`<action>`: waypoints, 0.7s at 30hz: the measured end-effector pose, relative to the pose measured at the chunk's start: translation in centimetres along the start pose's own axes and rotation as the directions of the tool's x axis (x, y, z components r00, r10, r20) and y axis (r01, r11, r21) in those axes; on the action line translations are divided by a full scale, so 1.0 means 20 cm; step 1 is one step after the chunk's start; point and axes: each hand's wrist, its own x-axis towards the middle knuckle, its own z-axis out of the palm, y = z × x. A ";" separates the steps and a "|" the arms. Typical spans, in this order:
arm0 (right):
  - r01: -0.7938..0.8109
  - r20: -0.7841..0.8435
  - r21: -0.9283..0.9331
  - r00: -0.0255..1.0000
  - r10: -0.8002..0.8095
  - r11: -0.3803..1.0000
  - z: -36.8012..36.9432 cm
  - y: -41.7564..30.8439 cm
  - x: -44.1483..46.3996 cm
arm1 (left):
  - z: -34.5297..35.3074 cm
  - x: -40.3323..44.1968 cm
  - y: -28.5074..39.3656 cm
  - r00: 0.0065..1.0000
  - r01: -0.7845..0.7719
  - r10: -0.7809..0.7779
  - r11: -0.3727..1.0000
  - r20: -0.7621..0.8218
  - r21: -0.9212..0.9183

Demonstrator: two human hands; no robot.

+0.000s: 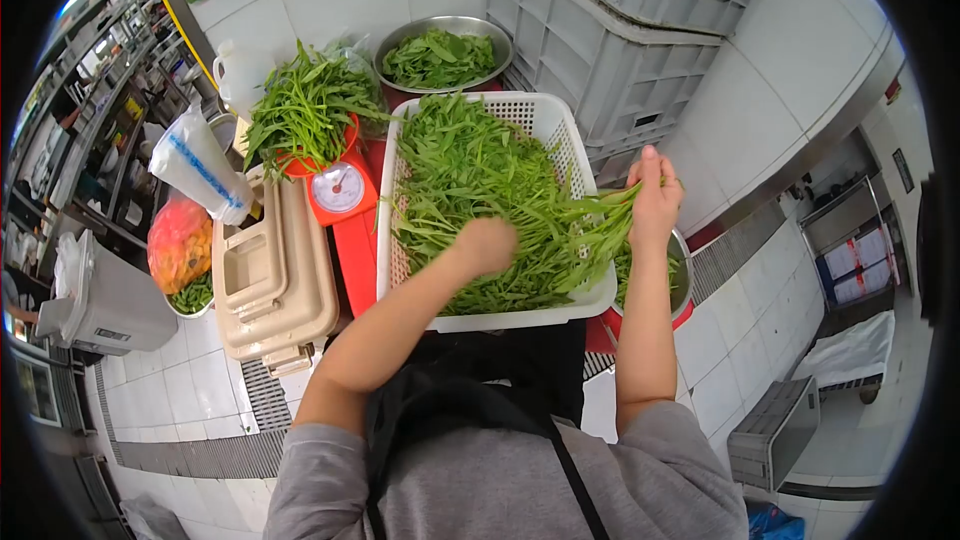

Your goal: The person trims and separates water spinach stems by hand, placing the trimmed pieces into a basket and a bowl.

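My right hand (655, 198) is closed around a bunch of leafy green stalks (605, 225) at the right rim of a white plastic basket (490, 316). The bunch slants down into the basket, over more long-leaved greens (480, 170) heaped inside. Over the middle of that heap is my left hand (487, 245), smeared by motion; its fingers do not show clearly. Partly hidden behind my right forearm, a metal bowl (683, 275) with greens stands to the right of the basket.
Left of the basket, a red dial scale (340, 190) bears more greens (315, 105). A metal bowl of leaves (445, 58) stands behind the basket. Grey crates (600, 50) are stacked at the back right. A beige lidded box (275, 275) sits at the left.
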 end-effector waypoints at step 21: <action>-0.115 0.477 -0.045 0.871 0.122 0.992 0.41 -0.20 -0.16 | -1.03 -0.19 -0.10 0.843 -0.196 -0.445 0.270 -0.303 -0.943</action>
